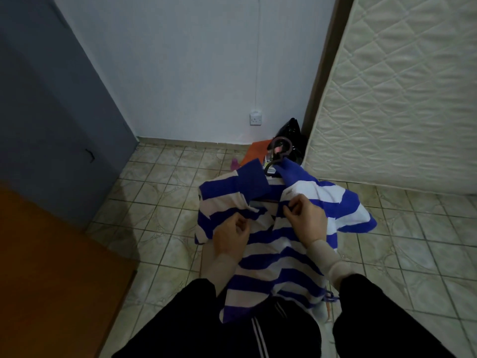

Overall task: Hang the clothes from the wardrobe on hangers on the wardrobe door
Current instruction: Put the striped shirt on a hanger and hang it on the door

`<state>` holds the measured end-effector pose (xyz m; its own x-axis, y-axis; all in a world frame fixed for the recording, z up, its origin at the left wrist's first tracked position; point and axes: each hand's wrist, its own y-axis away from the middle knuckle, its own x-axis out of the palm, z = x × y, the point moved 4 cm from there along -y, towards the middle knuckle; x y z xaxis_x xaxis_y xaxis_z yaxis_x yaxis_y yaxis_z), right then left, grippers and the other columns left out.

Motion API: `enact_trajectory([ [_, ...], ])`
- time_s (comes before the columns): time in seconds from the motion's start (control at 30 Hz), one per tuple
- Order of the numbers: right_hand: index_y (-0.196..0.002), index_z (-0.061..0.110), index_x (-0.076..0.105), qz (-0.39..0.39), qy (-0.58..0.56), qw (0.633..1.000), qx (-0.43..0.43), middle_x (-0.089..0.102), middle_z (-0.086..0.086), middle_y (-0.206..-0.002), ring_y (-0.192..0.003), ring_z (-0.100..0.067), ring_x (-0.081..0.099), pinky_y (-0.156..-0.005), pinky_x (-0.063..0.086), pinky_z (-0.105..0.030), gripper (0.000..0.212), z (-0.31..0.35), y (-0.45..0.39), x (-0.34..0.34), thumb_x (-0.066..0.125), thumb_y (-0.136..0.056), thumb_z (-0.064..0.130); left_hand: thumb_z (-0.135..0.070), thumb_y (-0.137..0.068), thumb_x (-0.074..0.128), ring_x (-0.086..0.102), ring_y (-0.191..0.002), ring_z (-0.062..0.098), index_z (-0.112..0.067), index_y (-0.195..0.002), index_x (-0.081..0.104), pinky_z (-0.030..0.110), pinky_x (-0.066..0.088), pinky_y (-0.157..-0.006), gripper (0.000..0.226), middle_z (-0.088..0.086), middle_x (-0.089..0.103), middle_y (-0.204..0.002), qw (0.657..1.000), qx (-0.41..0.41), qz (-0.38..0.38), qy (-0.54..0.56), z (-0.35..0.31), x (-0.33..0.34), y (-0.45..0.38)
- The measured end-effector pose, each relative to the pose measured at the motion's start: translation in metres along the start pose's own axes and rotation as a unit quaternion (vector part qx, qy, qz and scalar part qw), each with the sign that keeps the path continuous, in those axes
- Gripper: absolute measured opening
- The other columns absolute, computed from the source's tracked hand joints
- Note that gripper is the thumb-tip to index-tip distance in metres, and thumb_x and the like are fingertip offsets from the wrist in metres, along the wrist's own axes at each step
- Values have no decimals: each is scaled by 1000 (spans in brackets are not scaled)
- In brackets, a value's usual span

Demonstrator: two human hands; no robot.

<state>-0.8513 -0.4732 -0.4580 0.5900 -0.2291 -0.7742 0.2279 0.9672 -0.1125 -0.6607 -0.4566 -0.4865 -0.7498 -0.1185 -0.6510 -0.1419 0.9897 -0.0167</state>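
Note:
A blue-and-white striped polo shirt [278, 249] hangs in front of me over my lap, on a dark hanger [280, 155] whose hook sticks out above the blue collar. My left hand [229, 237] pinches the left edge of the shirt's front placket. My right hand [307, 218] pinches the right edge just under the collar. The two hands sit close together at the neck opening. The hanger's arms are hidden inside the shirt.
A grey-blue wardrobe door [51, 112] stands at the left, with a brown wooden panel [51, 267] below it. A quilted mattress [400, 94] leans at the right. On the tiled floor by the wall lie a black bag [293, 130] and an orange item [255, 151].

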Motion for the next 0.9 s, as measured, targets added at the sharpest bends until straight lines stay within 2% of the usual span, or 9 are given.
enact_trajectory([
  [0.1,-84,18,54,48,9,998,44,61,0,-77,-74,-19,58,-61,42,-30,23,-2,6,12,63,-84,39,-19,-88,60,55,-69,11,-10,-90,67,20,40,-62,12,7,68,-78,1000,6,6,24,-1,7,2],
  [0.17,-82,19,54,44,24,997,61,62,0,-77,-74,-19,57,-61,42,-29,26,-2,8,16,64,-82,43,-17,-88,60,55,-73,8,-9,-95,68,15,39,-64,13,5,69,-86,999,11,9,32,-7,11,-3],
  [0.23,-83,17,58,37,58,994,81,64,-2,-79,-75,-21,59,-61,44,-31,31,0,7,18,63,-80,48,-14,-87,61,57,-78,9,-8,-100,68,17,44,-69,16,7,70,-93,999,15,22,48,-12,16,-7],
  [0.3,-84,15,61,41,91,990,102,65,-4,-79,-76,-23,60,-61,43,-31,37,1,4,17,62,-79,52,-14,-87,61,62,-84,15,-9,-106,67,25,51,-76,20,8,70,-97,998,8,24,51,-13,22,-8],
  [0.4,-81,14,61,41,141,983,112,64,-5,-77,-72,-24,58,-60,39,-30,43,7,1,16,60,-79,56,-22,-87,62,65,-89,21,-9,-103,68,24,48,-73,21,9,70,-97,999,-23,-7,34,-13,28,-9],
  [0.53,-86,14,60,56,164,977,126,63,-6,-84,-80,-26,59,-68,36,-31,34,8,2,18,59,-83,48,-28,-87,63,66,-85,23,-7,-95,68,26,48,-69,24,10,71,-93,997,-73,-13,13,-15,36,-12],
  [0.73,-91,16,61,49,111,986,114,66,-6,-87,-86,-26,60,-86,46,-38,17,-4,12,17,55,-87,33,-29,-84,66,65,-85,23,-5,-89,67,25,43,-67,24,10,70,-93,991,-113,-38,61,-18,38,-14],
  [0.9,-85,15,56,76,32,991,107,65,-7,-86,-85,-25,59,-80,48,-39,13,-8,15,14,60,-86,28,-28,-82,69,63,-89,24,-5,-91,66,24,43,-72,24,11,70,-95,985,-131,-7,109,-20,36,-13],
])
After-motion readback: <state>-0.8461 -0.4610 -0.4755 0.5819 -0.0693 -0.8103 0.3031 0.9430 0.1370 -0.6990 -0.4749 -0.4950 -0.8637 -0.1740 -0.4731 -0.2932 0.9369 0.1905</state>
